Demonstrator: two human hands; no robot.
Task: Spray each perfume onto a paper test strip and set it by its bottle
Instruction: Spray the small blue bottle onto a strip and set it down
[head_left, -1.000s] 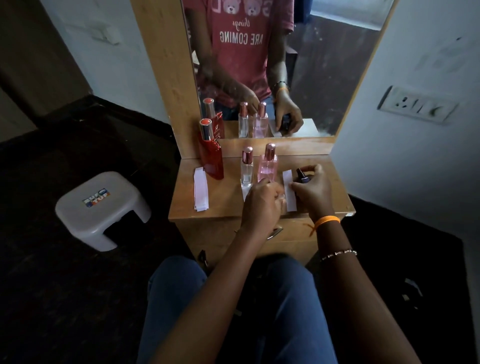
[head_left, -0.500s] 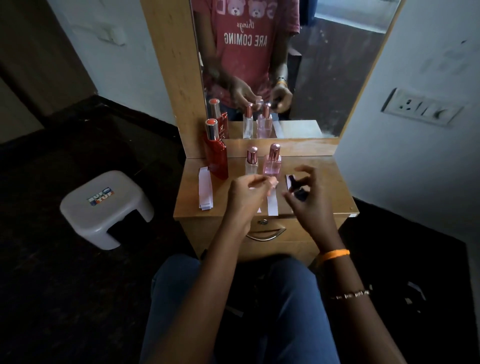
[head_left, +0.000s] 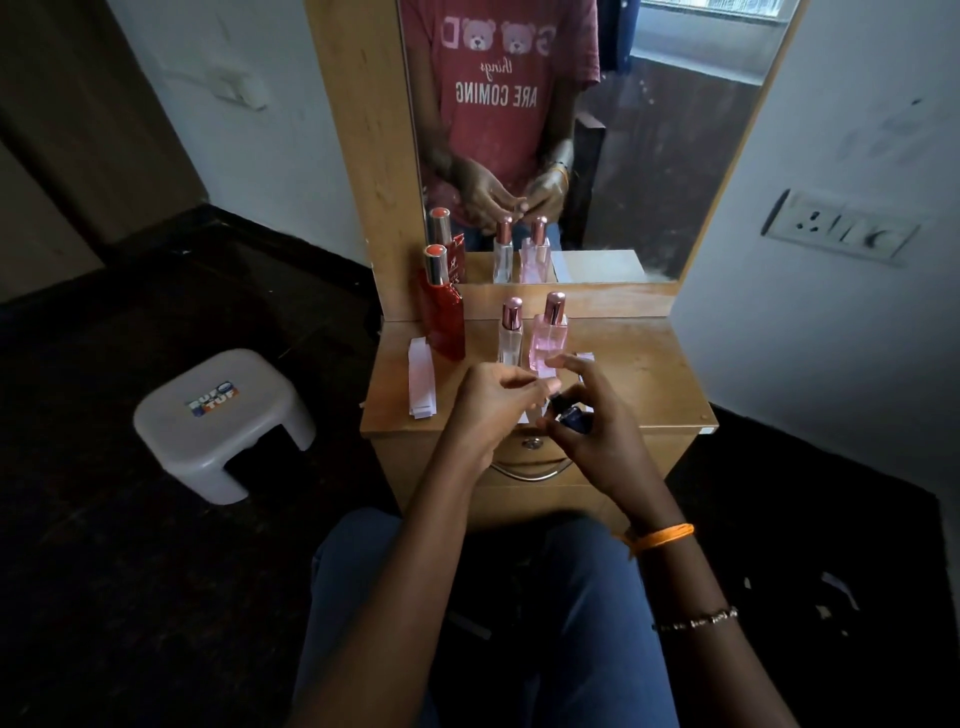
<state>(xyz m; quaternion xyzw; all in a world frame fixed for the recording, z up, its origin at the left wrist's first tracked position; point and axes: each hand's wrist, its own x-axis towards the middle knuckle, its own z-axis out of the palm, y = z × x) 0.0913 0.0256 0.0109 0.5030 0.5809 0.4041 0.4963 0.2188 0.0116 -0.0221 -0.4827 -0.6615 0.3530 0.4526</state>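
Observation:
A tall red perfume bottle (head_left: 442, 317), a slim clear bottle (head_left: 510, 338) and a pink bottle (head_left: 548, 338) stand in a row at the back of the small wooden dresser top (head_left: 639, 374). My right hand (head_left: 592, 431) grips a small dark blue bottle (head_left: 571, 417) above the dresser's front edge, its top turned toward my left hand. My left hand (head_left: 493, 405) pinches a white paper test strip (head_left: 525, 419) right beside that bottle. Most of the strip is hidden by my fingers. Another strip end (head_left: 585, 356) lies to the right of the pink bottle.
A stack of unused white strips (head_left: 422, 382) lies left of the red bottle. A mirror (head_left: 597, 156) rises behind the bottles. A grey plastic stool (head_left: 223, 421) stands on the dark floor to the left. The drawer handle (head_left: 530, 470) is below my hands, and a wall socket (head_left: 841, 234) is at the right.
My right hand lifted the dark blue bottle off the dresser top and drew it toward me. My left hand raised the strip and brought it close to the bottle.

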